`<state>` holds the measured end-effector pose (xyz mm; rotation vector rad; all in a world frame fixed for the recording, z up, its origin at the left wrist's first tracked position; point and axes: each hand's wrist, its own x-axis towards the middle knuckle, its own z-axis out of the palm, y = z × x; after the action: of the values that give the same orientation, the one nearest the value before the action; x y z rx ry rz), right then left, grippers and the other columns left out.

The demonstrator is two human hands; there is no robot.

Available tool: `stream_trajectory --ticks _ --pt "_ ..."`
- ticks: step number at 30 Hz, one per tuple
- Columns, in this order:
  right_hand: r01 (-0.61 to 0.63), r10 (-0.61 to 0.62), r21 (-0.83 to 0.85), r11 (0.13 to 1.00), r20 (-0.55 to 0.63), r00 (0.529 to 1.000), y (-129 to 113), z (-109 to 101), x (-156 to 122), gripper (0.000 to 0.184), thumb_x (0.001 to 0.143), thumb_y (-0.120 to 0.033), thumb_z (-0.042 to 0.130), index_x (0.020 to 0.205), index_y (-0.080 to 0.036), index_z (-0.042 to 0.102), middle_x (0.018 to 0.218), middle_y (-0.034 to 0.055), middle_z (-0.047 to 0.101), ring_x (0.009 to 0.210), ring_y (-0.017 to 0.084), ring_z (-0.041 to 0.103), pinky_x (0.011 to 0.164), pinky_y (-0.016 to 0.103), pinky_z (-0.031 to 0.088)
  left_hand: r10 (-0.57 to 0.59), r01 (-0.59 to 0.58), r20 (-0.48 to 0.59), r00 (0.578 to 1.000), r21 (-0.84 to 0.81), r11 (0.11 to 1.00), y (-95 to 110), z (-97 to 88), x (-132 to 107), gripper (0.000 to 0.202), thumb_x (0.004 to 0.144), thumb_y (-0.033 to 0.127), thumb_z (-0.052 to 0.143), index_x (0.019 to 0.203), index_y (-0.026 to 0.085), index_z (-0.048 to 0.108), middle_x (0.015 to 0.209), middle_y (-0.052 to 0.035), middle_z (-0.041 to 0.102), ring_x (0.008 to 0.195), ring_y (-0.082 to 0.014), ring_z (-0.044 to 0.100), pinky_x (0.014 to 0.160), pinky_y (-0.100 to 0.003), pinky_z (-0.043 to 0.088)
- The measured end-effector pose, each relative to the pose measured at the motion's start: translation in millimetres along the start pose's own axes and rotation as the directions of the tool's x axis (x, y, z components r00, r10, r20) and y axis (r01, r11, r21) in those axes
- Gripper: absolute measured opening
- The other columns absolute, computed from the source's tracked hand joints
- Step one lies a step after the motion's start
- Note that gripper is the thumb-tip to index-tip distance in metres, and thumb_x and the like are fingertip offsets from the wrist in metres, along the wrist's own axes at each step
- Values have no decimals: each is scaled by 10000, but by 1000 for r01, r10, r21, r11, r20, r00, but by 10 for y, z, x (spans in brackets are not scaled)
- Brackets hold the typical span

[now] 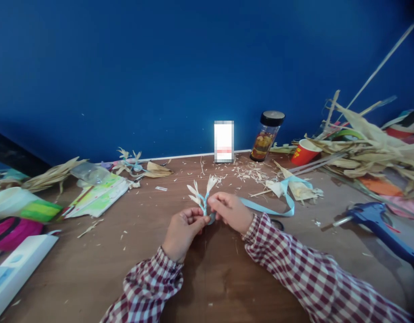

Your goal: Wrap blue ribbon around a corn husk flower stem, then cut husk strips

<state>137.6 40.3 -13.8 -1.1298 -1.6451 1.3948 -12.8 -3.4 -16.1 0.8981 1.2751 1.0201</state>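
Note:
My left hand [183,231] is closed, pinching the light blue stem of a small sprig of pale dried-husk flowers [194,190]. The sprig stands upright, its branching stems wrapped in light blue. Just beside it, my right hand [230,210] is closed with its fingertips close to the wrapped stem. A light blue ribbon [270,209] comes out from behind the right hand, curls across the table and loops back over dried husk pieces [303,190]. The part of the ribbon inside my right fingers is mostly hidden.
Beyond my hands, husk shreds [249,172] litter the brown table. A tilted tea bottle [264,141], a red paper cup [303,154] and a husk pile [372,157] stand rightward. A blue glue gun [378,224] lies right; a white power strip [21,273] lies left.

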Motion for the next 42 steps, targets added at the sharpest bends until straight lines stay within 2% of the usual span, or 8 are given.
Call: stream_trajectory --ticks 5,12,17,22,25,29,34,42 --pt "63 -56 -139 988 52 997 46 -7 -12 252 766 -380 563 701 -138 589 603 -11 563 559 90 492 514 197 381 -5 0 72 997 71 997 -9 57 -34 296 611 276 719 831 117 600 535 31 576 448 -58 432 444 -175 325" --pt "-24 23 11 1000 76 997 47 17 -9 252 756 -378 572 697 -134 561 569 -17 534 506 79 466 488 195 373 -12 16 99 995 -37 999 12 87 -53 584 602 306 727 1090 108 473 490 65 537 393 -51 372 404 -173 284" --pt "-51 39 114 992 108 993 66 9 -2 280 746 -418 578 711 -141 554 557 -32 505 475 65 432 462 187 347 -61 74 120 991 -107 992 32 98 -88 633 615 304 727 1153 114 452 520 64 529 395 -37 357 399 -163 280" --pt "-38 25 124 992 108 994 31 -71 17 314 750 -454 566 707 -143 559 496 -57 452 439 54 379 431 177 293 -124 158 163 979 -220 963 82 56 -94 364 689 354 665 978 164 553 595 53 526 429 -29 388 411 -148 318" --pt "-44 32 108 993 113 993 -2 -106 19 330 741 -467 574 703 -139 555 485 -60 446 428 47 354 417 174 265 -211 249 197 957 -194 949 69 23 -82 259 684 352 668 814 148 575 577 44 529 433 -31 408 424 -149 349" --pt "-52 45 76 996 95 995 2 -115 19 345 735 -484 575 718 -140 554 476 -62 441 427 52 359 414 176 260 -157 167 121 980 -80 983 29 8 -65 261 656 364 685 725 128 597 434 71 455 369 -30 364 379 -148 285" --pt "-23 16 78 997 90 996 55 -94 26 327 740 -464 576 734 -137 569 512 -51 463 456 63 402 447 190 307 -132 132 39 991 -5 991 24 29 -57 299 564 351 742 710 112 638 544 36 562 360 -20 362 370 -168 262" --pt "-44 34 102 994 98 995 79 -57 27 291 738 -433 583 727 -143 566 562 -30 519 473 68 418 462 197 332 -133 123 92 987 106 987 -14 32 -62 286 648 400 663 660 117 620 405 65 442 364 -42 359 381 -174 219"
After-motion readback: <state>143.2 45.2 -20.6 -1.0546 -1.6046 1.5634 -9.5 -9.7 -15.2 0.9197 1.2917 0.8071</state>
